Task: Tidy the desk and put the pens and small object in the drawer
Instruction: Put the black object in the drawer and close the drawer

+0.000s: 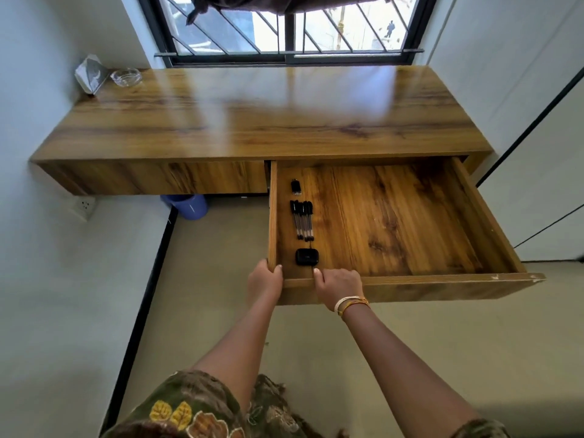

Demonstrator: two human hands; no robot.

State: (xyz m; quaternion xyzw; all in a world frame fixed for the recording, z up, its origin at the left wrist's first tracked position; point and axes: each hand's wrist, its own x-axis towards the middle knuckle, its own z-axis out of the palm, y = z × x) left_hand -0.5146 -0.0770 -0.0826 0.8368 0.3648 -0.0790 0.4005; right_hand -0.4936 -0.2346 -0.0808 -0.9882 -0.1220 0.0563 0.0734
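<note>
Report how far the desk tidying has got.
Done: the pens, a small black case and a small black item lie in the open drawer. In hand: left hand and right hand grip its front edge. Left: closing the drawer.

- I see a barred window (286, 26) at the top, bright daylight behind it, a dark cloth (284, 3) knotted across it.
- Pale walls (41, 121) stand on both sides.
- The floor (221, 263) is beige.
- A blue bin (189, 206) sits under the desktop; 1 wall socket (83, 206) is nearby.
</note>
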